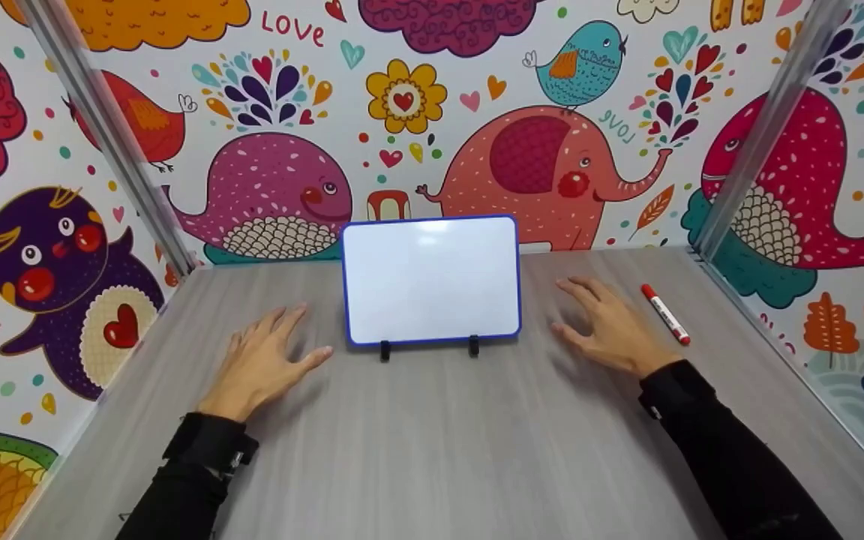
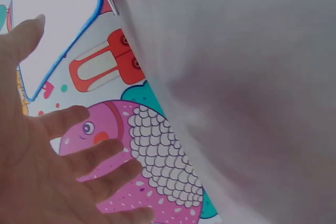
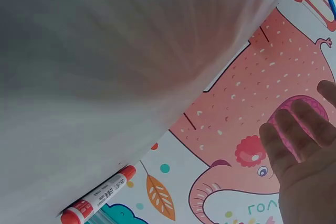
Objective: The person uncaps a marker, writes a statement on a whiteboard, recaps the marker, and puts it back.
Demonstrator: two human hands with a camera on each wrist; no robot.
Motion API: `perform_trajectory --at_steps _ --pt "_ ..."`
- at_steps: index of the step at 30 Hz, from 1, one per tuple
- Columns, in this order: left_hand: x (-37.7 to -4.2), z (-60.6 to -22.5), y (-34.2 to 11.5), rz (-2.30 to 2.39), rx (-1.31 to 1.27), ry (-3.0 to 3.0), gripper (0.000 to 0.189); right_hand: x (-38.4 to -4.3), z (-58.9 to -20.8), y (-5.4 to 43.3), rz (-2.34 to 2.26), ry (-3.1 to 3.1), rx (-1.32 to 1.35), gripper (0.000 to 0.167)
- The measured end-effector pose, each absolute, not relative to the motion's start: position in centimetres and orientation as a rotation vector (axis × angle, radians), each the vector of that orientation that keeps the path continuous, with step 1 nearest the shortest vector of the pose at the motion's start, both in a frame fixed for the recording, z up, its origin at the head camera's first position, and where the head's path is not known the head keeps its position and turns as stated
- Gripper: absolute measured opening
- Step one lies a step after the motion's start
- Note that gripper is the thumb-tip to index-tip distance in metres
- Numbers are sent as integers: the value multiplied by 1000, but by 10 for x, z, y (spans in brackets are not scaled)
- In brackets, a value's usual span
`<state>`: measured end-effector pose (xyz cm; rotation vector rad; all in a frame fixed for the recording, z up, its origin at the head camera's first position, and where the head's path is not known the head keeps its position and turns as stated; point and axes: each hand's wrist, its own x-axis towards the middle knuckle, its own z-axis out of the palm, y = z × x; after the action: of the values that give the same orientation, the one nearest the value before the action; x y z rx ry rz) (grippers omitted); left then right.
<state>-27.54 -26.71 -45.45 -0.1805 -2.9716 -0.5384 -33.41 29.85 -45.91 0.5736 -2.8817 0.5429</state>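
Note:
A small whiteboard (image 1: 432, 281) with a blue frame leans upright on a stand with black feet (image 1: 385, 351), near the back of the table. To its left my left hand (image 1: 263, 364) is held with fingers spread, apart from the board. On the other side my right hand (image 1: 608, 330) has its fingers extended toward the board and holds nothing. Just right of that hand lies a white marker (image 1: 665, 314) with red ends. The right wrist view shows the same marker (image 3: 100, 195) lying on the tabletop. In the left wrist view the whiteboard (image 2: 52, 19) rises beyond my thumb.
The grey wood-grain table (image 1: 432, 450) ends at a back wall (image 1: 402, 165) printed with cartoon animals. Printed panels also stand at both sides. Metal posts (image 1: 113, 142) rise at the back corners.

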Motion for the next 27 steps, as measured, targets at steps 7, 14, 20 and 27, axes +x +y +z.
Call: perform_trajectory --at_steps 7,14,20,27 --pt "-274 -452 -255 -585 -209 -2907 97 -333 -460 292 606 -2802 599 81" --pt "-273 -448 -242 -618 -250 -2816 89 -333 -457 281 669 -2721 654 72" --pt "-272 -446 -231 -625 -227 -2760 77 -331 -455 271 677 -2671 683 69" --pt "-274 -445 -218 -654 -227 -2724 65 -330 -453 258 677 -2607 744 64"
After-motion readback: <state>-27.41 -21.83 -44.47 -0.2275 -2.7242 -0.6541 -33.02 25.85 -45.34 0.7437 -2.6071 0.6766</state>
